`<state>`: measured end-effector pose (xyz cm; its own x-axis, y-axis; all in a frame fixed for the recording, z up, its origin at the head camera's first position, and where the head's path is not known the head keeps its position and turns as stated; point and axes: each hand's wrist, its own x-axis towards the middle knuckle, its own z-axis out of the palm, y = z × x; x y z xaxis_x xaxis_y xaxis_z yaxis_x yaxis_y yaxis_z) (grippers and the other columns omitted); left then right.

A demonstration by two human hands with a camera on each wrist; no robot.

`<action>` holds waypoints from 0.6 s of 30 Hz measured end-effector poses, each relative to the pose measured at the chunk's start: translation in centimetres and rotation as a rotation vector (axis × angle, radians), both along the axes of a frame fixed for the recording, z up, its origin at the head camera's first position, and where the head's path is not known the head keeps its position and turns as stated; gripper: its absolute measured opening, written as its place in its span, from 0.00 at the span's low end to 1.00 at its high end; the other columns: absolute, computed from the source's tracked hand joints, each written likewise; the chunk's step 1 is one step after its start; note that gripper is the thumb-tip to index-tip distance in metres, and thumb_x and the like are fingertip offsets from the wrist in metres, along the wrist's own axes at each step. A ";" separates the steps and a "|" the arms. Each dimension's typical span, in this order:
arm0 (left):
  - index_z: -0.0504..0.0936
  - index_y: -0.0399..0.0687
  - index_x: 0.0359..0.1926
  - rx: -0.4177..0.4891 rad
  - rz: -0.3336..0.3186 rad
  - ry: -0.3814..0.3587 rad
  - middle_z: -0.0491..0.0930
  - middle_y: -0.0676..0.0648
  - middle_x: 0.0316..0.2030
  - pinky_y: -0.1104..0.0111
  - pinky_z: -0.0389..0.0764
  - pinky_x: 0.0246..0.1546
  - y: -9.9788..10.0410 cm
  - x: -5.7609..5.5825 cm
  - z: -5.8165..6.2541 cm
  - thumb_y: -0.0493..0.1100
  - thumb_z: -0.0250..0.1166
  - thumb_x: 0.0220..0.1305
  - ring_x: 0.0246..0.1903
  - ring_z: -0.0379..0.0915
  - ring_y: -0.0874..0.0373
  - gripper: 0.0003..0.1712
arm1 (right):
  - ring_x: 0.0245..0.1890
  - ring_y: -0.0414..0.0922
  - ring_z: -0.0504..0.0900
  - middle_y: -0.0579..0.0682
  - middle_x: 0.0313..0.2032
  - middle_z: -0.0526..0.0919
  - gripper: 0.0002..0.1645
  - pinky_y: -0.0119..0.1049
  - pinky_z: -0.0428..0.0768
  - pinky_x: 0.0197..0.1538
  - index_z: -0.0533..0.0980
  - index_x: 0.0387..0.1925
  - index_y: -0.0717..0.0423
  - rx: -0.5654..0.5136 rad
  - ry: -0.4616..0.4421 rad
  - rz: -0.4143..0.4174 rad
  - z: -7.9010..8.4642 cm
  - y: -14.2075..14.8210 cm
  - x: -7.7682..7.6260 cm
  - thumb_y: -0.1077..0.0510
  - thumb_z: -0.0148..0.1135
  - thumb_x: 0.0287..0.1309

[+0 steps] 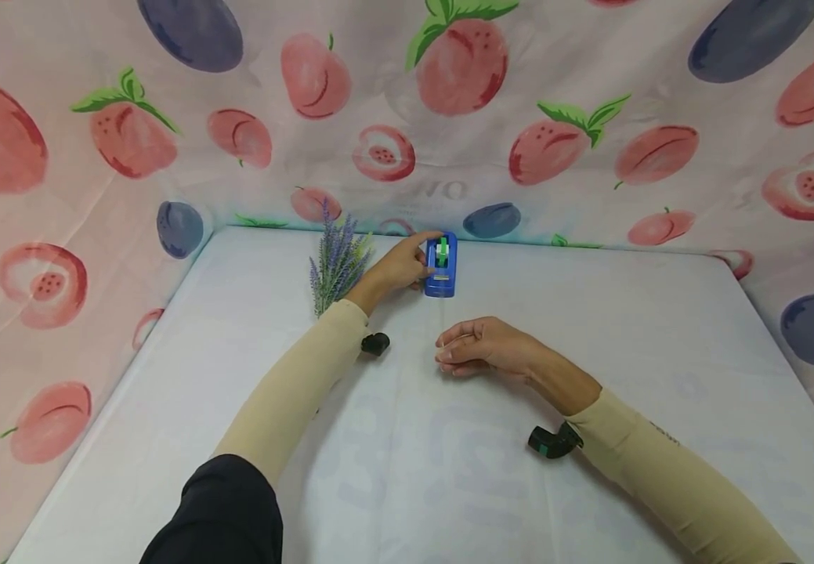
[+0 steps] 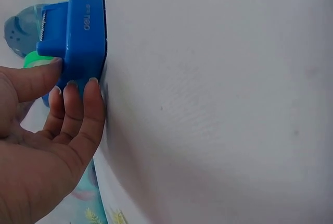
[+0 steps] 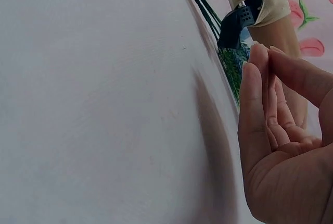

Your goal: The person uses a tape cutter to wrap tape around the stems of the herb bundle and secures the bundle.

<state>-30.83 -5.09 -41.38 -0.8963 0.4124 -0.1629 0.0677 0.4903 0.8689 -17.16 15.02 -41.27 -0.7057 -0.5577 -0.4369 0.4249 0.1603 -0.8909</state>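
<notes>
A blue tape dispenser (image 1: 450, 270) with a green roll core (image 1: 443, 249) stands at the far side of the white table. My left hand (image 1: 399, 265) grips it from the left, index finger stretched over its far end. In the left wrist view, thumb and fingertips bear on the blue body below its toothed cutter (image 2: 42, 25). Nearer to me, my right hand (image 1: 493, 346) pinches thumb against fingertips. A faint clear strip of tape (image 1: 442, 312) runs from the dispenser's near end toward those fingertips; the right wrist view does not show it.
A bunch of lavender sprigs (image 1: 334, 262) lies left of the left hand, partly behind that wrist. Black wrist cameras (image 1: 553, 441) hang from both sleeves. Fruit-printed cloth (image 1: 385, 78) rises behind the white tabletop (image 1: 407, 486) and at its sides.
</notes>
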 end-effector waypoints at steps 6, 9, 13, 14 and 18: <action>0.61 0.55 0.78 0.034 0.014 0.008 0.73 0.44 0.41 0.54 0.83 0.39 -1.0 1.1 1.0 0.33 0.64 0.69 0.40 0.74 0.45 0.40 | 0.42 0.45 0.89 0.57 0.45 0.89 0.20 0.39 0.86 0.48 0.74 0.55 0.69 0.008 -0.005 -0.004 0.0 0.2 0.0 0.65 0.67 0.63; 0.63 0.55 0.77 0.050 0.000 0.018 0.73 0.43 0.43 0.52 0.83 0.42 -2.1 1.8 1.8 0.32 0.62 0.69 0.46 0.76 0.40 0.39 | 0.42 0.45 0.89 0.56 0.44 0.89 0.21 0.40 0.86 0.48 0.74 0.55 0.69 0.009 -0.010 -0.003 -0.1 0.2 0.0 0.65 0.67 0.63; 0.64 0.53 0.76 0.060 -0.038 0.043 0.74 0.41 0.44 0.47 0.83 0.45 -3.6 3.0 3.1 0.32 0.61 0.70 0.50 0.76 0.35 0.37 | 0.42 0.45 0.89 0.56 0.45 0.89 0.21 0.41 0.86 0.49 0.74 0.55 0.69 0.015 -0.005 -0.001 -0.2 0.3 0.0 0.64 0.68 0.63; 0.64 0.53 0.76 0.060 -0.046 0.049 0.74 0.41 0.44 0.47 0.83 0.45 -4.0 3.3 3.3 0.32 0.61 0.70 0.51 0.76 0.35 0.37 | 0.42 0.45 0.89 0.56 0.45 0.89 0.21 0.41 0.85 0.49 0.74 0.55 0.69 0.018 -0.003 -0.001 -0.2 0.3 0.0 0.64 0.68 0.63; 0.64 0.53 0.76 0.065 -0.066 0.071 0.74 0.40 0.44 0.44 0.82 0.46 -5.9 4.7 4.0 0.32 0.61 0.71 0.49 0.75 0.33 0.36 | 0.42 0.46 0.89 0.57 0.45 0.89 0.21 0.42 0.85 0.50 0.75 0.53 0.68 0.031 0.000 -0.006 -0.3 0.3 0.1 0.63 0.69 0.62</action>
<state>-26.12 -10.96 -37.36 -0.8754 0.4783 -0.0707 0.1604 0.4253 0.8907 -17.09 15.35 -41.54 -0.7090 -0.5398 -0.4538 0.4257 0.1853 -0.8857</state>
